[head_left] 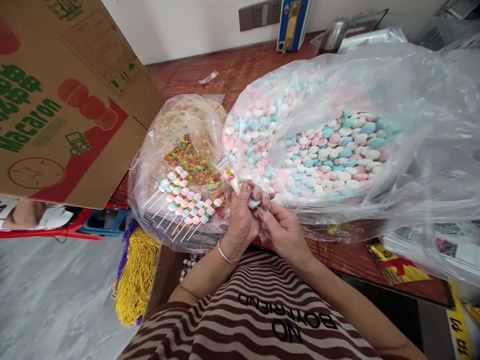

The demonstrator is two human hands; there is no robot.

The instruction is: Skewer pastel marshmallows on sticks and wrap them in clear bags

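My left hand (242,215), with a bangle at its wrist, is closed around a small candy wrapper (227,170) whose printed end sticks up past the thumb. Pink and blue candies (254,204) show between my hands. My right hand (281,227) meets the left there, thumb and fingers pinched together; what it grips is mostly hidden. To the left, several candy skewers (189,200) on white sticks lie over an opened plastic bag of small red, green and yellow candies (191,155). On the right, a large clear bag holds pink, blue and white candies (337,150).
A cardboard box (67,100) marked Macaron stands at the left. Yellow bead strands (137,277) hang below the table's left side. At the back, a blue box (292,25) stands on the wooden table (180,75). A yellow packet (399,265) lies front right.
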